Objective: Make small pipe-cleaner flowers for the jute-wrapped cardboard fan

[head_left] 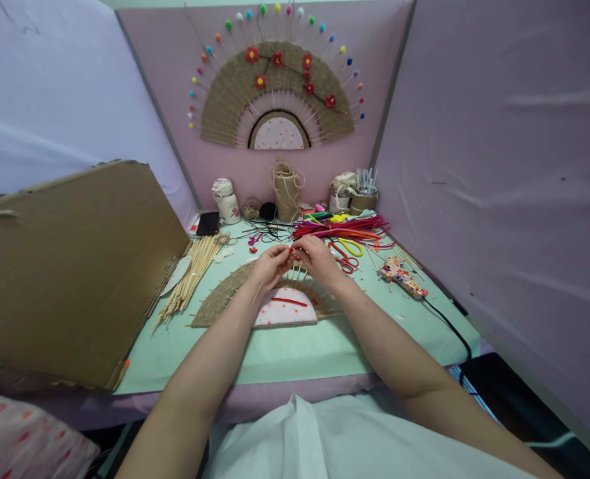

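Observation:
Above the fan my left hand (273, 264) and my right hand (317, 261) meet, fingers pinched on a small red piece (291, 250), which looks like bent pipe cleaner. My fingers cover most of it. Beneath them lies a woven twine fan (225, 293) with stick ribs. Its white half-round base (269, 314) has red spots, and a straight red pipe cleaner (289, 301) rests across it. Small red flowers (253, 250) lie on the table behind my left hand. To the right of my right hand are red-handled scissors (347, 263).
A finished fan (225, 100) hangs on the back wall. Pipe cleaners (342, 229), a twine spool (287, 193) and a white jar (226, 201) stand or lie at the back. Bamboo sticks (195, 273) and cardboard (75, 273) are left; a corded glue gun (402, 276) is right.

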Demonstrator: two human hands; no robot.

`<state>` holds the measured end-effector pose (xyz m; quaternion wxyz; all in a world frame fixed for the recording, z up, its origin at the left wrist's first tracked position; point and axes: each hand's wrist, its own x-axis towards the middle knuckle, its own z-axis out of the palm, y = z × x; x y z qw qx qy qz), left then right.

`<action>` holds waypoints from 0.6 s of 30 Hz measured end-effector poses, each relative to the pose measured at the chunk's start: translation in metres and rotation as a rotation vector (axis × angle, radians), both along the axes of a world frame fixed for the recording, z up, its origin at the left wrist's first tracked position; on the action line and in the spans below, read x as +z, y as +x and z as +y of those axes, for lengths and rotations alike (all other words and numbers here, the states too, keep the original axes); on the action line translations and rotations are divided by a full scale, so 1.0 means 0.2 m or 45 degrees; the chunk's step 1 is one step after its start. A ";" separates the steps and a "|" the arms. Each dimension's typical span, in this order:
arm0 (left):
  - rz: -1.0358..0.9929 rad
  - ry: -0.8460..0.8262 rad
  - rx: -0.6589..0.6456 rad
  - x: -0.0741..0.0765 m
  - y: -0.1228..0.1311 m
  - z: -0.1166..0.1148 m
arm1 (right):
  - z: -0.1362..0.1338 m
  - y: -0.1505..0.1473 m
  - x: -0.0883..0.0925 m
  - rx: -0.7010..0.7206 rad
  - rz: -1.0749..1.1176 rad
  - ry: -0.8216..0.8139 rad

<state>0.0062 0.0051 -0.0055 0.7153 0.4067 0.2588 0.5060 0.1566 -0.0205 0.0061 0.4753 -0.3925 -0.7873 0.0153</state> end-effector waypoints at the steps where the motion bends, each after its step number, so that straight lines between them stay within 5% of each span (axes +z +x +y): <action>1: -0.033 -0.035 -0.036 0.00 -0.01 0.00 | 0.01 0.00 0.00 0.013 0.039 -0.013; 18: -0.188 -0.341 -0.086 0.00 -0.01 0.01 | 0.03 -0.01 -0.02 0.012 0.421 -0.304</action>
